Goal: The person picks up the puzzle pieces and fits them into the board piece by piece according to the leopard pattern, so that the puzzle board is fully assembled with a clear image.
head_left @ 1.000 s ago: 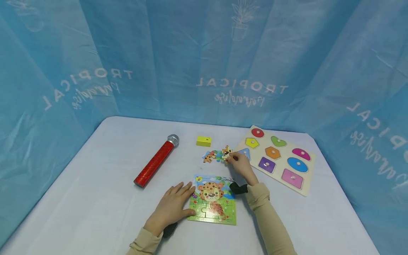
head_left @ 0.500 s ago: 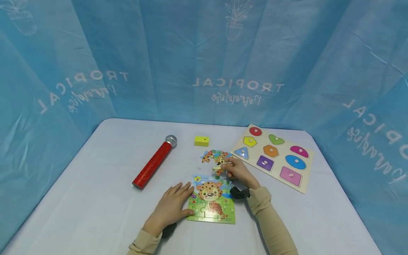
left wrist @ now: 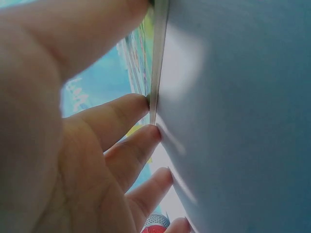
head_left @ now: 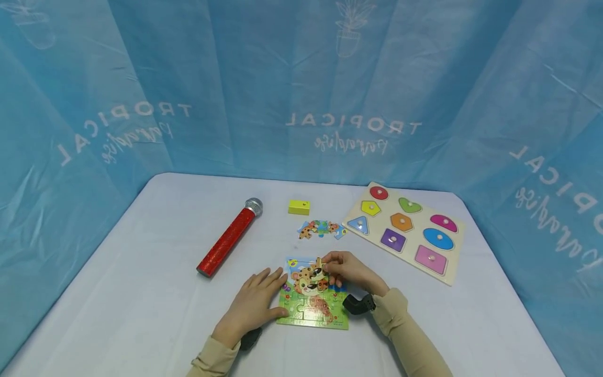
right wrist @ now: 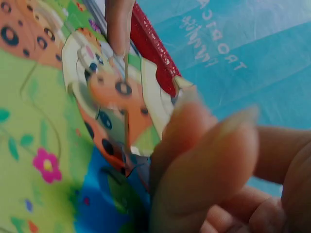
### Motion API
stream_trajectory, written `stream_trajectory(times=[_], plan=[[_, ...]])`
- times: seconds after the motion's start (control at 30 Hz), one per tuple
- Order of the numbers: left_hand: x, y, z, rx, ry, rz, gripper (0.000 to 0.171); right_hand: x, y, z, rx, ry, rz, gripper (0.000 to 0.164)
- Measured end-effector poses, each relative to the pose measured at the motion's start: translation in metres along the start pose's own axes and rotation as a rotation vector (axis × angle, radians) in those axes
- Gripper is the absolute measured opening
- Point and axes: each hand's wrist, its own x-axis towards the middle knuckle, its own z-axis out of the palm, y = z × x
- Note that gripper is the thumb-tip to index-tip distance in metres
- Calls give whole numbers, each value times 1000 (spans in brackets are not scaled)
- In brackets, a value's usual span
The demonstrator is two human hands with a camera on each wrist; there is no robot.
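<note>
My right hand [head_left: 354, 272] pinches a puzzle piece [head_left: 318, 270] with part of a leopard's face on it, held over the upper part of the leopard puzzle board [head_left: 313, 323]. In the right wrist view the puzzle piece [right wrist: 138, 104] stands tilted above the printed picture, beside the blurred thumb and fingertip. Along the board's left edge rests my left hand [head_left: 252, 309], fingers spread and nearly straight. The left wrist view has the fingertips [left wrist: 141, 103] right at the board's thin edge. Puzzle lines show in the lower part of the board.
Several loose puzzle pieces [head_left: 322, 228] lie behind the board. A yellow block [head_left: 299, 207] is farther back. To the left lies a red toy microphone [head_left: 228, 241], and a knobbed shape board [head_left: 414, 238] lies at the right. A blue curtain [head_left: 264, 78] hangs beyond the table.
The right hand has picked up the leopard-face piece from among the loose pieces and drawn it toward the body, over the board. The left hand stays at the board's left edge.
</note>
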Motion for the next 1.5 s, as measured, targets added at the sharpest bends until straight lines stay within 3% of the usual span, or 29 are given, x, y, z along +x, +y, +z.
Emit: stream_trajectory(times=[0.13, 0.33, 0.57, 0.77, 0.9, 1.07, 1.33, 1.5], plan=[[-2, 1, 0, -13, -8, -3, 78, -1, 0, 3, -22, -33, -31, 20], [-1, 1, -1, -8, -2, -2, 77, -2, -6, 8, -144, -102, -88, 18], [0, 0, 0, -6, -1, -7, 77, -2, -9, 16, -178, -100, -73, 16], [1, -2, 0, 2, -3, -20, 77, -1, -10, 22, -267, -17, -61, 19], [1, -2, 0, -2, 1, -14, 77, -3, -14, 26, -415, 86, -62, 23], [2, -1, 0, 1, 4, -11, 77, -4, -18, 33, -543, 103, -66, 28], [2, 1, -1, -6, 8, -10, 78, -3, -17, 32, -543, 169, -31, 28], [-1, 2, -2, -14, 1, -17, 78, -3, -17, 32, -535, 151, -40, 27]])
